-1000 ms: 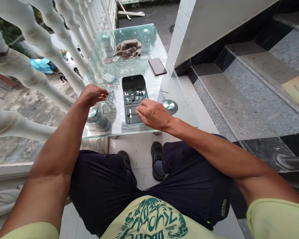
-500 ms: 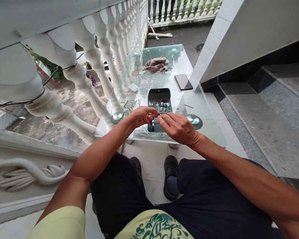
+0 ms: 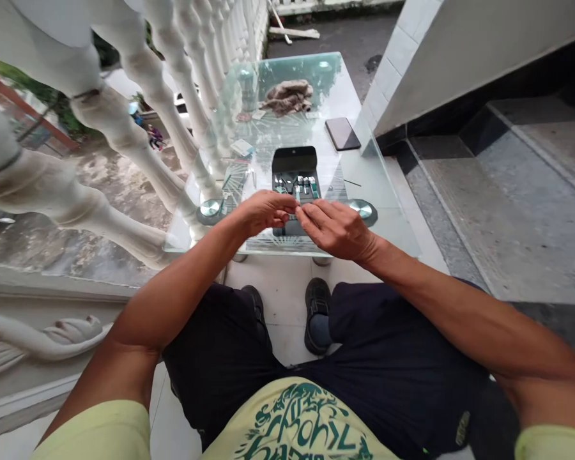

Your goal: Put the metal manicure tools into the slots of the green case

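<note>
Close together, two hands (image 3: 264, 213) (image 3: 336, 227) hover over one open case (image 3: 294, 158), their grip unclear, one phone (image 3: 343, 134) and one cloth (image 3: 287, 97) beyond.

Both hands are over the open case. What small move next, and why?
I'd probably ease the left hand slightly leftward. It meets, or nearly meets, the right hand over the open case; together they hide part of the case's lower half, and I can't tell whether anything is pinched between them.
</note>
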A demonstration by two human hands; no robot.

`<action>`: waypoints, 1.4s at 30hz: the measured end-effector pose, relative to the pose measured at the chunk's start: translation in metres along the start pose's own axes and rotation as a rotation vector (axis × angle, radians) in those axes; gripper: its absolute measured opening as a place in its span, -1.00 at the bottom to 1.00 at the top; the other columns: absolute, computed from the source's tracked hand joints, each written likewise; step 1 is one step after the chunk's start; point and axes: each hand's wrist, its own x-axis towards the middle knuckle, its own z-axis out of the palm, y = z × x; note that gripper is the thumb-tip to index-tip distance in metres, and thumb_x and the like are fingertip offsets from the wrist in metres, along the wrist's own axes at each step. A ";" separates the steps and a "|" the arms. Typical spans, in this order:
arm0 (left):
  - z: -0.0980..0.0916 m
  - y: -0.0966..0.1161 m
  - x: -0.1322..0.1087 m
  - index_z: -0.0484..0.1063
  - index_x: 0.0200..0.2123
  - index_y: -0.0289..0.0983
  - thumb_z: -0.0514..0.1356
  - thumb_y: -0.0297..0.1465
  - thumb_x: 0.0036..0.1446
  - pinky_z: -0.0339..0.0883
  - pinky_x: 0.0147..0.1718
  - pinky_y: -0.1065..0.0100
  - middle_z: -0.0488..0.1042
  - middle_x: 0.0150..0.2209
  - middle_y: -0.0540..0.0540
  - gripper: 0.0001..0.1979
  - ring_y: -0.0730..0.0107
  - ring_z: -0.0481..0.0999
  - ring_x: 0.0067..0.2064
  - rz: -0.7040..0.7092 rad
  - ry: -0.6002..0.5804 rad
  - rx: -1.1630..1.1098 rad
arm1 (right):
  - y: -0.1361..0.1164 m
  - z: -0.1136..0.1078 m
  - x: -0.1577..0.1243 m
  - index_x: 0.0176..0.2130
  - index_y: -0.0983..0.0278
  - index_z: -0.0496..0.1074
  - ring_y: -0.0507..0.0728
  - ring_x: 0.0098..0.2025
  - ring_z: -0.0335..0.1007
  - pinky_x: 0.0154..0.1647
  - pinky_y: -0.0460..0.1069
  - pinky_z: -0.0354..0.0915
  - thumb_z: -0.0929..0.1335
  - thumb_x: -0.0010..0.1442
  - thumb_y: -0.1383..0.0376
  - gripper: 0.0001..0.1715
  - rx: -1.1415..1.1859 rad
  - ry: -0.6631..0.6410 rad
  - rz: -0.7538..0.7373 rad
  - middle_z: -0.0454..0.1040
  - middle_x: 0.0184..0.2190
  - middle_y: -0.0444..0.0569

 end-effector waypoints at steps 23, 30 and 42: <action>-0.073 -0.028 0.043 0.81 0.30 -0.19 0.33 -0.28 0.50 0.62 0.39 -0.02 0.74 0.43 -0.28 -0.58 0.02 0.86 -0.01 0.505 0.098 1.205 | -0.039 -0.002 -0.028 0.29 0.46 0.72 0.26 -0.05 0.64 -0.19 0.12 0.35 0.38 0.74 0.51 -0.67 0.083 -0.161 -0.145 0.82 0.07 0.30; -0.067 -0.031 0.043 0.79 0.34 -0.15 0.39 -0.15 0.55 0.61 0.29 0.06 0.78 0.32 -0.27 -0.57 0.07 0.81 -0.07 0.489 0.137 1.185 | -0.038 0.010 -0.023 0.27 0.36 0.72 0.26 -0.02 0.65 -0.11 0.14 0.44 0.35 0.76 0.51 -0.64 0.129 -0.203 -0.022 0.82 0.04 0.22; -0.066 -0.034 0.043 0.83 0.31 -0.21 0.34 -0.20 0.55 0.63 0.32 0.02 0.69 0.46 -0.31 -0.56 0.03 0.80 0.03 0.515 0.094 1.258 | -0.035 0.016 -0.022 0.25 0.34 0.74 0.24 -0.02 0.63 -0.07 0.13 0.47 0.32 0.77 0.51 -0.61 0.150 -0.160 0.075 0.82 0.00 0.17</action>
